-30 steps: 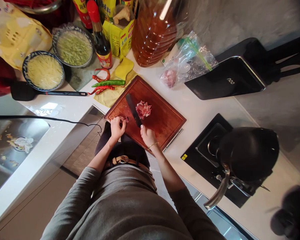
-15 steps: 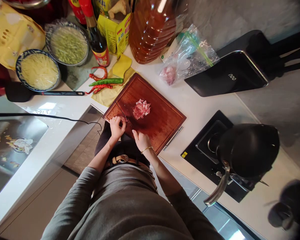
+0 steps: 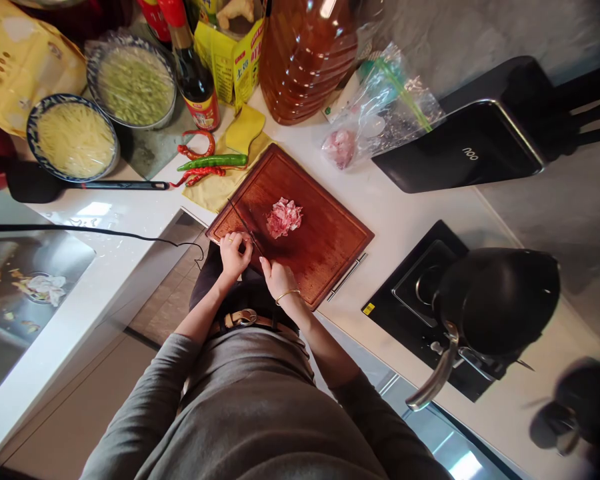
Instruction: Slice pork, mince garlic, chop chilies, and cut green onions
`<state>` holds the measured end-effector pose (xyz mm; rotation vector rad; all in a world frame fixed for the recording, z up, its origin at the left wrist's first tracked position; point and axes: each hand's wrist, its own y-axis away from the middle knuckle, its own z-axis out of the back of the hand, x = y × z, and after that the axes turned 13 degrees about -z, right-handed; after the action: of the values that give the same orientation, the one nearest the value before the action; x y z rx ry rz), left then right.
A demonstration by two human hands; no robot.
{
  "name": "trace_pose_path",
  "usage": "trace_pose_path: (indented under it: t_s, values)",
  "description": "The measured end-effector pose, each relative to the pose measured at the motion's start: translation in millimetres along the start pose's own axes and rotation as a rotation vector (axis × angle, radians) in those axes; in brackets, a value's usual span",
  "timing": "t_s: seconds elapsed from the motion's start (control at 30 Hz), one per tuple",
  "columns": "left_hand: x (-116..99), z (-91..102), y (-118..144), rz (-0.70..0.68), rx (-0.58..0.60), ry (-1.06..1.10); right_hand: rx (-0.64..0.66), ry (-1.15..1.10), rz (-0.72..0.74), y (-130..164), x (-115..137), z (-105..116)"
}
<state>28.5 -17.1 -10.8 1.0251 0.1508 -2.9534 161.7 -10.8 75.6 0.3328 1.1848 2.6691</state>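
Note:
A reddish-brown wooden cutting board (image 3: 325,230) lies on the counter edge in front of me. Its middle carries a small heap of sliced raw meat (image 3: 285,218). My right hand (image 3: 280,279) is closed round the handle of a knife (image 3: 241,219), whose thin dark blade is seen nearly edge-on and points away to the upper left. Beside the blade, at the board's near left corner, my left hand (image 3: 235,255) has its fingers curled down on a piece of meat (image 3: 245,237), which they mostly hide.
Red and green chillies (image 3: 213,161) lie on yellow paper past the board. Covered bowls (image 3: 75,140), a spatula (image 3: 140,186), a sauce bottle (image 3: 200,87) and an oil jug (image 3: 305,67) stand behind. At right are a knife block (image 3: 460,153) and a dark pot (image 3: 500,300) on a cooktop.
My right hand has shifted slightly left with the knife, and the blade now shows as a thin dark line. My left hand stays in place.

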Motion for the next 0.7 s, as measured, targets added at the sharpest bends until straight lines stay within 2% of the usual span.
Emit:
trace_pose_path:
  t_s: [0.27, 0.4, 0.47, 0.57, 0.7]
  values:
    - [0, -0.5, -1, -0.005, -0.002, -0.015, -0.014, 0.005, -0.016, -15, 11, -6]
    - [0, -0.7, 0, -0.025, 0.017, -0.014, -0.021, -0.203, 0.043, -36, -1, -12]
    - [-1, 0.0, 0, -0.029, 0.030, -0.026, 0.054, -0.418, 0.039, -48, -11, -14]
    - [-3, 2.1, -1, -0.014, 0.053, -0.050, 0.281, -0.761, -0.021, -64, -27, -15]
    - [-5, 5.4, -3, 0.005, 0.102, -0.064, 0.476, -1.049, -0.065, -76, -45, -4]
